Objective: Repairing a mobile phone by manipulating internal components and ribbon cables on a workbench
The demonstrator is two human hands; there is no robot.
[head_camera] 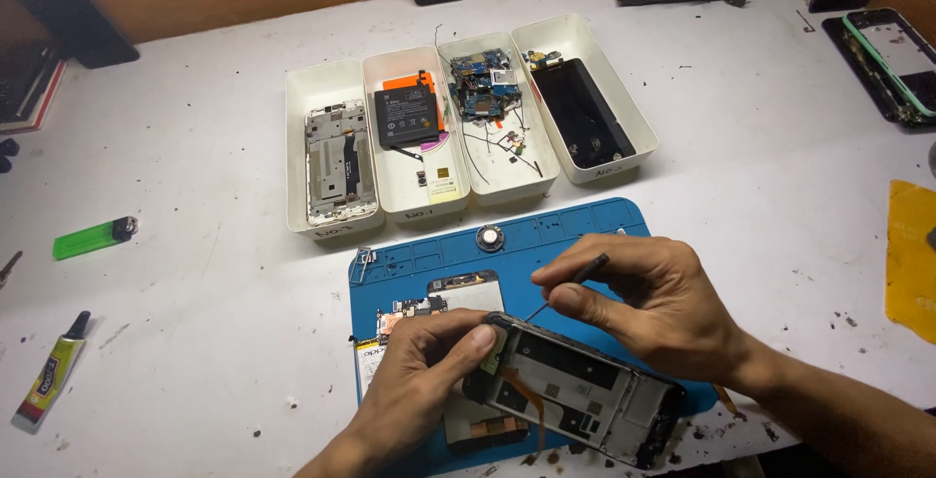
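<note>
- My left hand (pixel 419 381) grips the top end of the opened phone (pixel 575 390), thumb pressed on its upper corner, fingers curled beneath.
- The phone lies tilted over the blue mat's (pixel 585 229) lower edge, its bare frame facing up.
- My right hand (pixel 653 303) pinches a thin screwdriver (pixel 570 283) between thumb and forefinger, tip angled down toward the phone's top edge.
- I judge the step goes best with the tip square in the screw and light pressure.
- I'd steady the frame firmly; small parts (pixel 419 307) lie just beside it, and sorted trays (pixel 336 78) sit well behind.
</note>
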